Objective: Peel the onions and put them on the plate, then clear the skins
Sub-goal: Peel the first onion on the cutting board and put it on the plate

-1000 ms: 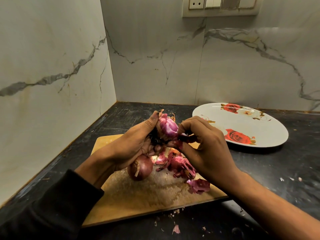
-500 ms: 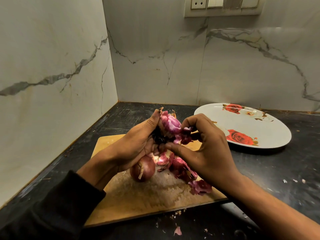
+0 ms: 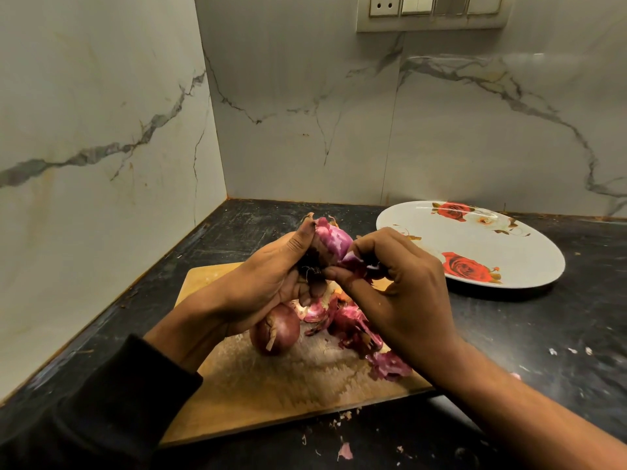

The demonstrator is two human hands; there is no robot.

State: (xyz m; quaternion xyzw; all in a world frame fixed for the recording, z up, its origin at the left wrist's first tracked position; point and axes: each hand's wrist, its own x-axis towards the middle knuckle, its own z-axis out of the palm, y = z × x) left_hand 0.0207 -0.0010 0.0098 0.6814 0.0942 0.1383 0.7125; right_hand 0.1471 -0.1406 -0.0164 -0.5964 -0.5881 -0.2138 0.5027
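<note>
On the left, our left hand [image 3: 268, 283] holds a half-peeled onion [image 3: 330, 244] above the board [image 3: 271, 391], fingers curled round it in a firm grip, root end toward us. Below it a second onion [image 3: 276, 329], skin on, sits on the board. Beside that lies a heap of skins [image 3: 353, 325]. Our right hand [image 3: 403, 293] pinches a strip of skin [image 3: 353, 257] on the held onion, thumb and fingers closed on it. A few scraps [image 3: 344, 451] lie on the dark tabletop [image 3: 543, 334]. Far right, the plate [image 3: 529, 262] with rose prints stands apart from the board.
</note>
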